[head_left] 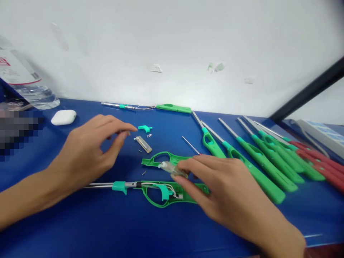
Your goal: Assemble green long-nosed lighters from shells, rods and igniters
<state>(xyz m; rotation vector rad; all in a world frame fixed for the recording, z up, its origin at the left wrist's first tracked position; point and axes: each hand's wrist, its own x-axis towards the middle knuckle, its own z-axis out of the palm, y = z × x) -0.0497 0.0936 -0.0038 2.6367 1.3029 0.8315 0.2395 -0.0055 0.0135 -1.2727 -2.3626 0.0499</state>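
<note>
My right hand (pixel 217 182) pinches a clear lighter fuel tank (pixel 168 167) with a white nozzle between thumb and fingers. It hangs over an opened gas lighter: one green shell half (pixel 153 162) lies behind, and the other (pixel 158 205) in front carries a teal trigger (pixel 163 192), wires and a metal tube (pixel 99 185). My left hand (pixel 91 143) is raised with thumb and index finger closed together; a tiny thing may be between them, too small to name. Near its fingertips lie a loose teal trigger (pixel 145 128), a second clear fuel tank (pixel 143 144) and tiny metal pins (pixel 144 173).
Several assembled green lighters (pixel 258 157) lie in a row at right, beside red ones (pixel 322 161). A thin screwdriver (pixel 190 145) rests mid-table. Another part-dismantled lighter (pixel 173 108) lies along the white wall. At left are a white case (pixel 63 117) and a water bottle (pixel 29 82).
</note>
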